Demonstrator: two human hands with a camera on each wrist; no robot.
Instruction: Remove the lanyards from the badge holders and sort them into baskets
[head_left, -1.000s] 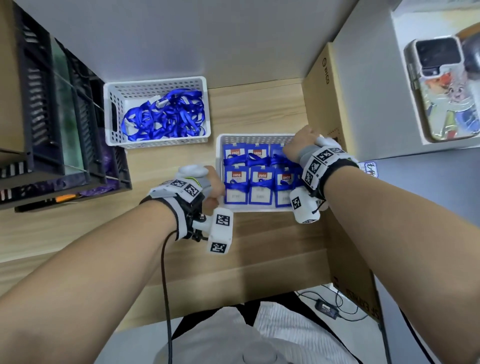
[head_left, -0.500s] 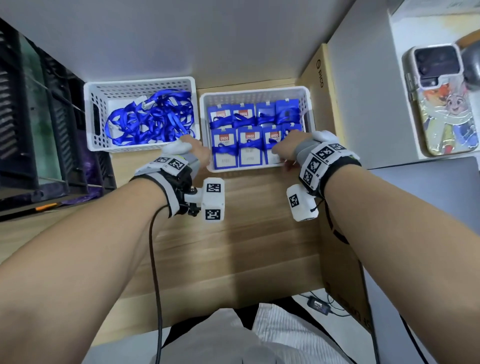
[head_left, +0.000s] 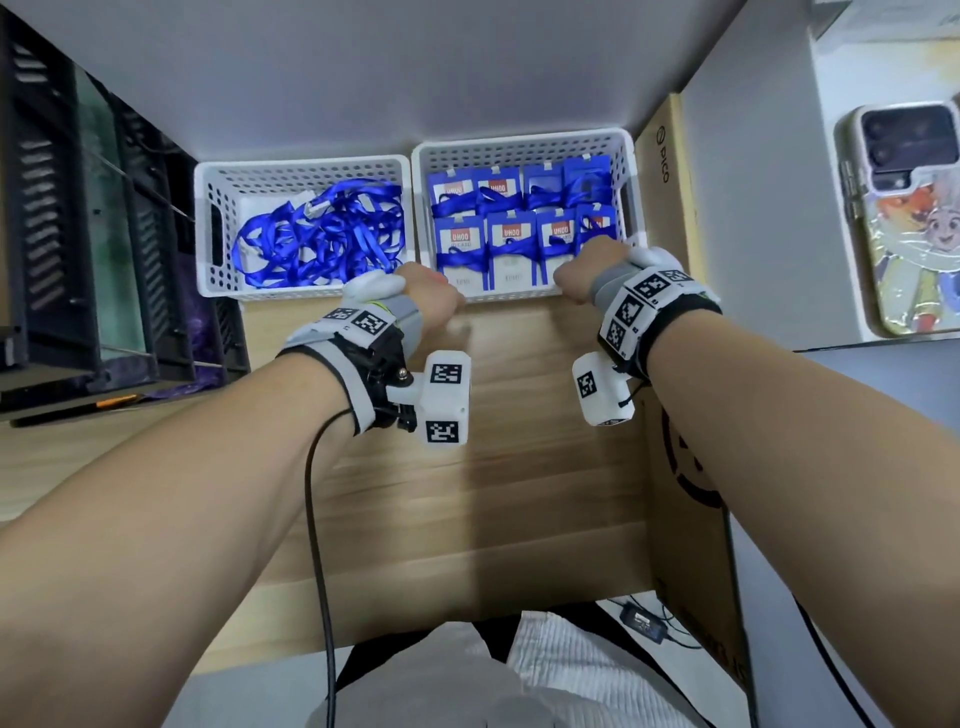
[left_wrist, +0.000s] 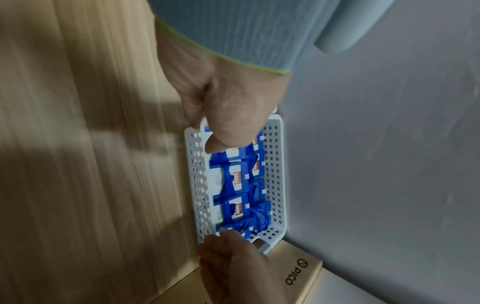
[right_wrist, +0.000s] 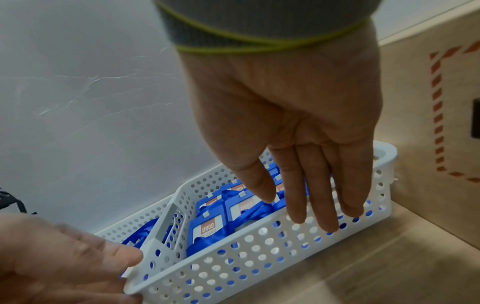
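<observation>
My shirt (head_left: 363, 686) fills the nearest edge of the head view, w/ a black cable (head_left: 317, 519) running up to the left wrist unit.

Desk (head_left: 519, 493): light wood grain, both forearms extended over it.

Left hand (head_left: 434, 296): at the near-left corner of the right basket (head_left: 524, 148). Left wrist view shows the thumb (left_wrist: 221, 142) hooked over the rim and inside, the other fingers curled on the outer wall, i.e. gripping the rim.

Right hand (head_left: 587, 270): at the near-right part of the same basket. Right wrist view shows the fingers (right_wrist: 322, 185) straight and close together, laid flat against the outer face of the near wall, thumb (right_wrist: 257, 181) reaching over the rim toward the contents. No pinch visible.

Right basket: white perforated plastic, rectangular, approx. flush against the grey wall (head_left: 415, 67). Holds badge holders (head_left: 511, 244), blue frames w/ white cards and an orange label strip, set in two rows, each w/ a blue ribbon lanyard wrapped across it.

Left basket (head_left: 301, 169): same type, touching the right basket side to side. Holds loose lanyards (head_left: 322, 239), a tangled heap of glossy blue ribbon w/ white clip ends.

Right of baskets: cardboard box (head_left: 670, 156). Far right: phone (head_left: 909, 218) in a cartoon-print case. Far left: black crates (head_left: 78, 234).
</observation>
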